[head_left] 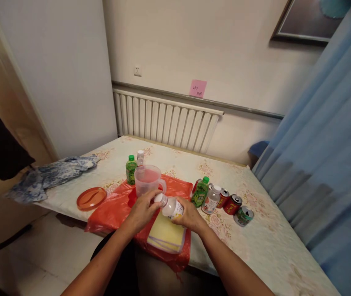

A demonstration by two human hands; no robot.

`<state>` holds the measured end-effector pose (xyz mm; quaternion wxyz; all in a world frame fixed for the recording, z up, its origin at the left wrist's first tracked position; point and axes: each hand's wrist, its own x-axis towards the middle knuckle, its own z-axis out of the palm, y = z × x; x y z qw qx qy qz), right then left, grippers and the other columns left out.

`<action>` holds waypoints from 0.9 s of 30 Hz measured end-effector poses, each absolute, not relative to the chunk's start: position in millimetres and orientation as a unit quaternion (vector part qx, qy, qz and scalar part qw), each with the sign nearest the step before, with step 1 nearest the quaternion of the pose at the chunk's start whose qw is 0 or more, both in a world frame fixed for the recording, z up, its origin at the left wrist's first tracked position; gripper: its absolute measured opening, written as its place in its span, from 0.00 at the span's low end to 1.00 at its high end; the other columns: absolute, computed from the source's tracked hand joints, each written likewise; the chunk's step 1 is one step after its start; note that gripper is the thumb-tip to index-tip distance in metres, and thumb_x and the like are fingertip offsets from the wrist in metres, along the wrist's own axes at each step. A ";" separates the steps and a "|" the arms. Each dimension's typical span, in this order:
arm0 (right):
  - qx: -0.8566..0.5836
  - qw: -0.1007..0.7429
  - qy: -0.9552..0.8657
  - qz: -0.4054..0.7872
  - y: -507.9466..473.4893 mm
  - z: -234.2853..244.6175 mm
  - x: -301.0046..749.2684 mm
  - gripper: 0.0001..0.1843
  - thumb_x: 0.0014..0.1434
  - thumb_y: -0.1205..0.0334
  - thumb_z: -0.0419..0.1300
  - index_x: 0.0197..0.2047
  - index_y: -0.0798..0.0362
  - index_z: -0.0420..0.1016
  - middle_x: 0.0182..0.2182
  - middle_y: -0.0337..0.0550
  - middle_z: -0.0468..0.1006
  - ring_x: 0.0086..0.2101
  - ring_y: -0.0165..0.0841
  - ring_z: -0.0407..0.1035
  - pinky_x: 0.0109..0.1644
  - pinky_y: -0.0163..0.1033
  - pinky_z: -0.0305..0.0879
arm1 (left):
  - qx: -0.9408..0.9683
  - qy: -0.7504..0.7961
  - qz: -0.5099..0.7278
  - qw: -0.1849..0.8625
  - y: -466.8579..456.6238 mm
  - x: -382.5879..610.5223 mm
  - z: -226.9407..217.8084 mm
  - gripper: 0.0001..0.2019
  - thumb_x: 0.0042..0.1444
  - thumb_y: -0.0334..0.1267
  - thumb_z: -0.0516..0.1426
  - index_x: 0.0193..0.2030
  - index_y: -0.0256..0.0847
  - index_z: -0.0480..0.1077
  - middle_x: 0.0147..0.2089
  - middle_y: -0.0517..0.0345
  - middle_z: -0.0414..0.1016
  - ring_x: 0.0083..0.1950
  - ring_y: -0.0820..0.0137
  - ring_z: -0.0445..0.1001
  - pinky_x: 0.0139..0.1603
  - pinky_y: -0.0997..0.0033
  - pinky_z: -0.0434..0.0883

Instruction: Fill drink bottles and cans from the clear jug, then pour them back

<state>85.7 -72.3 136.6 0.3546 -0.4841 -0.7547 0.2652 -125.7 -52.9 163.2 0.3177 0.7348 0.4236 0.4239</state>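
Observation:
A clear plastic bottle with a white cap and printed label is held tilted in front of me. My right hand wraps round its labelled body. The fingers of my left hand are closed on the white cap, which sits at the bottle's neck. Just behind my left hand stands a translucent pitcher with a handle. Below the bottle, a folded yellow cloth lies on a red plastic bag.
On the right stand a green bottle, a white-capped clear bottle and several drink cans. Another green bottle is left of the pitcher. An orange lid lies near the left table edge, by a blue patterned cloth.

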 end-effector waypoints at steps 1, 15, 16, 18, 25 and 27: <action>-0.483 0.359 -0.750 0.275 -74.1 136.7 84.8 0.30 0.41 0.66 0.68 0.50 0.50 0.72 0.42 0.39 0.77 0.39 0.36 0.70 0.44 0.38 0.66 | 0.730 0.422 0.424 0.331 -54.2 -125.9 164.0 0.15 0.50 0.36 0.58 0.46 0.43 0.73 0.47 0.53 0.78 0.48 0.60 0.73 0.52 0.62 0.66; -0.517 0.349 -0.726 0.289 -90.2 124.9 67.1 0.28 0.38 0.66 0.68 0.46 0.51 0.73 0.36 0.37 0.77 0.34 0.35 0.69 0.40 0.37 0.66 | 0.753 0.409 0.365 0.365 -65.6 -135.9 162.1 0.14 0.50 0.35 0.56 0.46 0.43 0.71 0.43 0.55 0.76 0.44 0.61 0.72 0.48 0.63 0.67; -0.517 0.352 -0.727 0.285 -91.4 122.8 64.4 0.29 0.38 0.65 0.69 0.48 0.51 0.73 0.37 0.38 0.77 0.36 0.36 0.69 0.42 0.38 0.66 | 0.751 0.411 0.363 0.369 -68.1 -136.7 161.6 0.15 0.50 0.35 0.56 0.47 0.43 0.70 0.44 0.54 0.75 0.46 0.60 0.72 0.51 0.62 0.66; -0.514 0.360 -0.724 0.287 -94.2 119.5 56.8 0.32 0.37 0.65 0.69 0.50 0.50 0.72 0.40 0.40 0.77 0.39 0.37 0.70 0.45 0.40 0.67 | 0.743 0.424 0.365 0.367 -74.0 -139.1 160.1 0.17 0.50 0.35 0.57 0.48 0.43 0.69 0.48 0.52 0.74 0.49 0.58 0.71 0.55 0.59 0.64; -0.508 0.374 -0.710 0.314 -101.2 111.8 20.5 0.41 0.42 0.65 0.67 0.61 0.49 0.63 0.55 0.47 0.71 0.53 0.43 0.66 0.58 0.48 0.61 | 0.744 0.452 0.378 0.314 -79.5 -178.5 162.9 0.17 0.53 0.40 0.57 0.50 0.46 0.68 0.51 0.51 0.73 0.53 0.56 0.70 0.57 0.59 0.64; -0.519 0.372 -0.702 0.315 -100.9 106.8 16.8 0.43 0.43 0.65 0.66 0.64 0.50 0.60 0.58 0.49 0.67 0.56 0.43 0.63 0.61 0.49 0.59 | 0.766 0.476 0.346 0.258 -69.9 -201.4 169.2 0.17 0.54 0.42 0.56 0.51 0.46 0.67 0.51 0.51 0.73 0.53 0.57 0.70 0.57 0.59 0.64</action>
